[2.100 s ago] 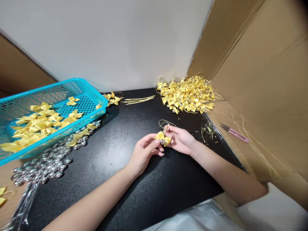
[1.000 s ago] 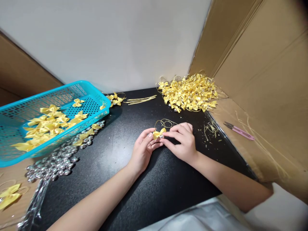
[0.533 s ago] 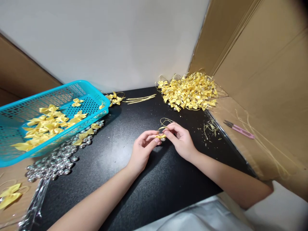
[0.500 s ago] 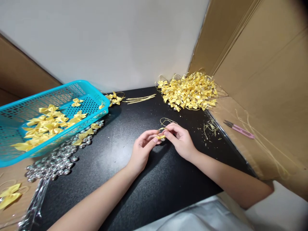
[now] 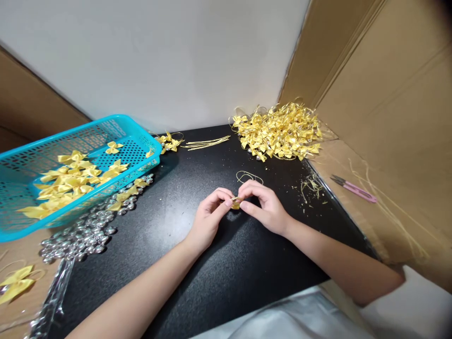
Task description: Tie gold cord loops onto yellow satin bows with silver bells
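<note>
Both hands meet over the middle of the black tabletop (image 5: 169, 202). My left hand (image 5: 213, 214) is closed, thumb and fingers pinching a small yellow ribbon bow (image 5: 235, 204). From the other side, my right hand (image 5: 263, 205) pinches at the same bow, its fingertips close to the left ones. A thin gold cord (image 5: 250, 176) curls out in a loop behind the fingers. The fingers cover most of the bow, so its knot and any bell on it are hidden.
On the left stands a turquoise basket (image 5: 141, 165) of yellow bows, with silver bells (image 5: 88, 235) beside it. Finished-looking bows with cords are heaped (image 5: 278, 132) at the back right. Cut cords (image 5: 206, 142) lie at the back; pink thread snips (image 5: 355, 190) rest on cardboard at right.
The fingertips have shifted on the bow, which now shows less and sits lower between them. The silver bell seen under it earlier is now hidden. The view has shifted slightly.
</note>
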A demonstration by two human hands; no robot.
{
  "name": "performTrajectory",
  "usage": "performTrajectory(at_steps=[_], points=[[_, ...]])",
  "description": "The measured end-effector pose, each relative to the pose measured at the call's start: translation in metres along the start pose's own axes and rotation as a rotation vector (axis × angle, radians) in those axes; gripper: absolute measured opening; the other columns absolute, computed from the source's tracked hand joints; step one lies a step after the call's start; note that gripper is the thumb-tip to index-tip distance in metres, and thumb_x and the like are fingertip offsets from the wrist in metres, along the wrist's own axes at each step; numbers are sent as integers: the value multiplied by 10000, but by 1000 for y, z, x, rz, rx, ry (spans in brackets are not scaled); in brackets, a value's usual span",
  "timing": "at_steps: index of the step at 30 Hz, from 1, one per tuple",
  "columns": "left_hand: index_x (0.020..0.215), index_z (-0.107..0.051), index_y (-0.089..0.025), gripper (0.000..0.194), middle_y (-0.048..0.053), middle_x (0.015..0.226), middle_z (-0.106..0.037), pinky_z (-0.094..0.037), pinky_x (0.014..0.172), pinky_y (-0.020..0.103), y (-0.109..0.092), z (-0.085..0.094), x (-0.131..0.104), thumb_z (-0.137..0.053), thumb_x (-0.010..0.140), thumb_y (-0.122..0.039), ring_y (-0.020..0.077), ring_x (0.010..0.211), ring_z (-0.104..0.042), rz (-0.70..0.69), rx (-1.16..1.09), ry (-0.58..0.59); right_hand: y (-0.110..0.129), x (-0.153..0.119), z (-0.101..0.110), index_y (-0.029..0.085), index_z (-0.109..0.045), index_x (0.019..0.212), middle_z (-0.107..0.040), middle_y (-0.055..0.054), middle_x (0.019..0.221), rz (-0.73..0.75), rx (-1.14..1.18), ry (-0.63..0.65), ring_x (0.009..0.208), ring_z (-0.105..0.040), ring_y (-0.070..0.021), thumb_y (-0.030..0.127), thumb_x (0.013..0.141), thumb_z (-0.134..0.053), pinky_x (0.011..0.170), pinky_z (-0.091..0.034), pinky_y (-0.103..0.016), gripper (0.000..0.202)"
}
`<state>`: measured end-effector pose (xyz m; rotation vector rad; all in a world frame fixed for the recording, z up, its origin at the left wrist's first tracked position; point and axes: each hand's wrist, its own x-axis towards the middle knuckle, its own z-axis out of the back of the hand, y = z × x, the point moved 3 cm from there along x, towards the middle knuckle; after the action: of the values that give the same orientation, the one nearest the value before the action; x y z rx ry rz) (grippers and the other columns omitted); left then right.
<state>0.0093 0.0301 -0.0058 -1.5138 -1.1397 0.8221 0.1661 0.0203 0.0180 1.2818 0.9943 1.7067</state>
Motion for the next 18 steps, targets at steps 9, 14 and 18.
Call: performTrajectory(at_steps=[9,14,18], points=[[672,-624,-196,163,30,868,-581,-417,806,286,1,0,0,-665,813,-268,176,837,-527,3,44,28,-2,0,-2,226,-577,673,-578,-1,693,-34,8,66,731,-511,-180,270,877,-567,767,-391,-355,209],[634,-582,-193,158,35,876,-559,-391,774,290,3,3,0,-597,790,-214,185,835,-499,2,69,20,-1,1,4,219,-544,633,-532,6,656,-21,-21,37,722,-476,-176,210,845,-563,729,-372,-337,213],[632,-554,-187,178,34,890,-550,-387,780,292,3,3,0,-584,800,-239,185,847,-494,-21,134,72,-1,1,2,211,-536,638,-521,11,649,0,-42,68,708,-470,-167,204,851,-552,731,-370,-333,213]])
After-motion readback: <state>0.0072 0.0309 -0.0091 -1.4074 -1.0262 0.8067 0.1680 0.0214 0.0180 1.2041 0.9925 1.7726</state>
